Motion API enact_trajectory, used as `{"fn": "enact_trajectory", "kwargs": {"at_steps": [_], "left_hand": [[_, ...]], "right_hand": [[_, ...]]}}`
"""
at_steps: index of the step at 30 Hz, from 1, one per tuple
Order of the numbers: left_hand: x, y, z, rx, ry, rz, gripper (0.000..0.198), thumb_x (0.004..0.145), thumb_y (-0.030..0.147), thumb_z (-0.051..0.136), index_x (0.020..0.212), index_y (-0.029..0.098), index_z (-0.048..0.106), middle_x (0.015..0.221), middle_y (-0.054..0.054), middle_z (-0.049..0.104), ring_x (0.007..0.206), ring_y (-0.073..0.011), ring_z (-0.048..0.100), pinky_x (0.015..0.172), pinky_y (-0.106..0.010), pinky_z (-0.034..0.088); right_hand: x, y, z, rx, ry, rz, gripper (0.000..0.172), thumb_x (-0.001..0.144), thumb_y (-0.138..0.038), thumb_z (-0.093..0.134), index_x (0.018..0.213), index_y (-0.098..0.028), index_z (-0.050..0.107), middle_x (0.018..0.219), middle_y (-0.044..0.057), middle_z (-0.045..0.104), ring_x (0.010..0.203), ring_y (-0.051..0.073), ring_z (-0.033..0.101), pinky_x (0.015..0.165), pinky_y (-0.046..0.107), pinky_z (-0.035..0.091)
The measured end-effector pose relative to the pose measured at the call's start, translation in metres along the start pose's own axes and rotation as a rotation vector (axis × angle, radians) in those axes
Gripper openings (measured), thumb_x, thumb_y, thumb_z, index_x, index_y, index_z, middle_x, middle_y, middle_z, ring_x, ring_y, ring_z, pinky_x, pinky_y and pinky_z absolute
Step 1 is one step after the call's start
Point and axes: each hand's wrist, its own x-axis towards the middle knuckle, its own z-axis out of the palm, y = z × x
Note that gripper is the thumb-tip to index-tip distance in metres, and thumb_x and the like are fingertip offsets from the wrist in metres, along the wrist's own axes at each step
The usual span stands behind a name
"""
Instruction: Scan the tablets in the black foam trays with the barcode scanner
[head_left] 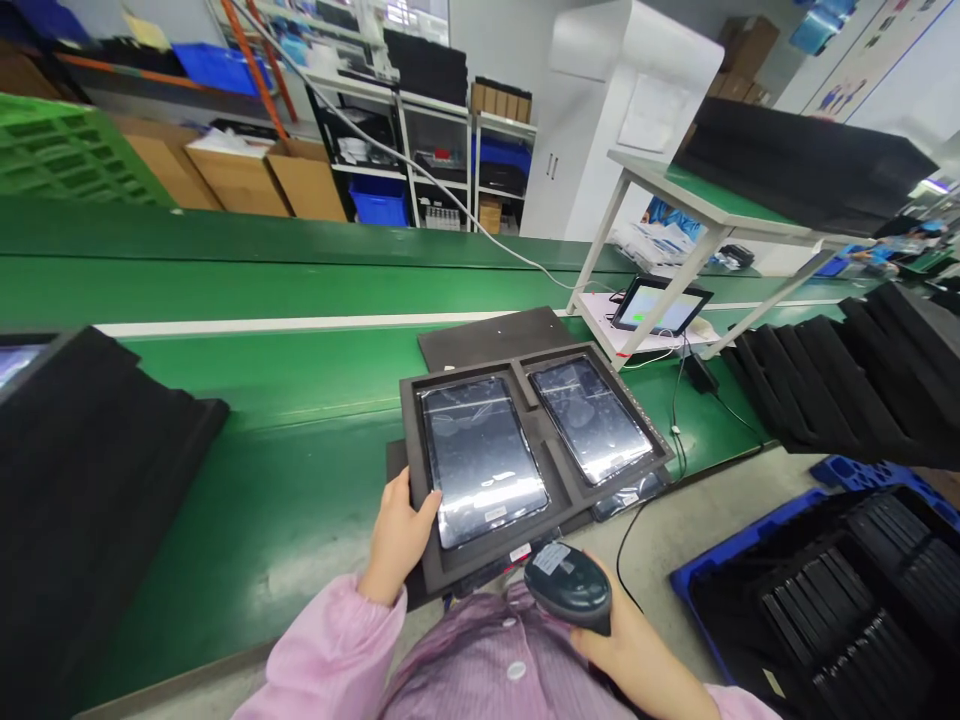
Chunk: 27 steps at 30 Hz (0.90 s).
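Note:
A black foam tray (536,430) lies on the green bench with two recesses. In its left recess is a tablet (480,450) under clear film, with a small white label near its lower edge. A second film-covered tablet (589,415) fills the right recess. My left hand (403,530) grips the tray's left edge, thumb over the rim and fingers partly hidden. In my right hand (622,625) is a dark handheld barcode scanner (568,585), held in front of my body with a paper label on its top. The fingers under the scanner are partly hidden.
Dark foam stacks stand at the left (112,480) and right (847,370). Behind the tray lies a flat foam sheet (491,338). A lit screen (660,305) sits under a small raised table (712,205). Cables hang over the bench edge; a blue crate (686,585) is at lower right.

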Motion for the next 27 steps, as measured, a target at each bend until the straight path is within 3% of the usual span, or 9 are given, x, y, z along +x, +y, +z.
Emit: {"fn": "enact_trajectory", "kwargs": {"at_steps": [8, 15, 17, 18, 20, 22, 25, 27], "left_hand": [[-0.001, -0.001, -0.002, -0.01, -0.024, 0.013, 0.066, 0.074, 0.046, 0.044, 0.128, 0.007, 0.043, 0.12, -0.018, 0.052, 0.115, -0.0304, 0.048, 0.098, -0.044, 0.04], [0.0, -0.001, -0.001, 0.009, -0.011, -0.001, 0.07, 0.072, 0.052, 0.042, 0.126, 0.006, 0.045, 0.119, -0.017, 0.053, 0.117, -0.0298, 0.047, 0.1, -0.041, 0.039], [0.001, -0.002, 0.0, 0.019, -0.012, -0.013, 0.071, 0.072, 0.054, 0.041, 0.124, 0.007, 0.047, 0.119, -0.017, 0.053, 0.116, -0.03, 0.047, 0.099, -0.041, 0.039], [0.0, -0.002, 0.0, 0.024, -0.01, -0.019, 0.072, 0.071, 0.056, 0.041, 0.124, 0.007, 0.047, 0.118, -0.017, 0.053, 0.114, -0.0302, 0.048, 0.098, -0.041, 0.04], [-0.001, -0.002, -0.001, 0.047, 0.011, -0.029, 0.078, 0.069, 0.06, 0.041, 0.127, 0.006, 0.044, 0.115, -0.018, 0.054, 0.105, -0.0307, 0.052, 0.093, -0.043, 0.042], [-0.003, 0.001, -0.003, 0.138, 0.066, 0.011, 0.083, 0.07, 0.063, 0.038, 0.128, 0.003, 0.043, 0.111, -0.02, 0.055, 0.1, -0.0321, 0.053, 0.09, -0.045, 0.043], [-0.004, 0.011, -0.007, 0.395, 0.152, 0.184, 0.076, 0.076, 0.058, 0.027, 0.117, 0.0, 0.053, 0.109, -0.022, 0.058, 0.102, -0.035, 0.05, 0.094, -0.047, 0.037], [-0.004, 0.024, -0.006, 0.532, 0.137, 0.245, 0.069, 0.078, 0.053, 0.024, 0.107, 0.003, 0.061, 0.107, -0.02, 0.062, 0.1, -0.0345, 0.05, 0.095, -0.046, 0.035]], "right_hand": [[-0.01, -0.013, -0.003, -0.028, 0.005, 0.027, 0.079, 0.067, -0.036, 0.057, 0.134, -0.008, 0.026, 0.137, 0.018, 0.042, 0.128, 0.026, 0.036, 0.11, 0.039, 0.023], [-0.011, -0.019, -0.01, 0.042, -0.058, -0.011, 0.076, 0.067, -0.032, 0.059, 0.134, -0.01, 0.03, 0.136, 0.017, 0.043, 0.128, 0.025, 0.036, 0.11, 0.039, 0.021], [-0.011, -0.017, -0.019, 0.103, -0.049, -0.015, 0.071, 0.065, -0.029, 0.063, 0.129, -0.014, 0.038, 0.125, 0.014, 0.053, 0.116, 0.025, 0.049, 0.104, 0.039, 0.032], [-0.011, -0.015, -0.027, 0.149, -0.03, 0.002, 0.062, 0.064, -0.03, 0.064, 0.122, -0.016, 0.045, 0.112, 0.012, 0.061, 0.1, 0.025, 0.058, 0.094, 0.039, 0.042], [-0.008, -0.008, -0.056, 0.253, 0.078, 0.041, 0.041, 0.065, -0.035, 0.065, 0.1, -0.016, 0.056, 0.076, 0.005, 0.065, 0.062, 0.02, 0.059, 0.065, 0.033, 0.05], [0.003, 0.002, -0.1, 0.348, 0.302, 0.029, 0.034, 0.068, -0.043, 0.064, 0.086, -0.015, 0.056, 0.056, 0.001, 0.059, 0.047, 0.015, 0.05, 0.048, 0.027, 0.043], [0.037, 0.027, -0.183, 0.408, 0.689, -0.011, 0.044, 0.064, -0.045, 0.07, 0.091, -0.017, 0.05, 0.058, 0.001, 0.059, 0.052, 0.017, 0.055, 0.049, 0.027, 0.045], [0.075, 0.05, -0.233, 0.389, 0.782, 0.036, 0.052, 0.059, -0.043, 0.073, 0.097, -0.02, 0.045, 0.062, -0.002, 0.058, 0.057, 0.019, 0.059, 0.053, 0.03, 0.05]]}}
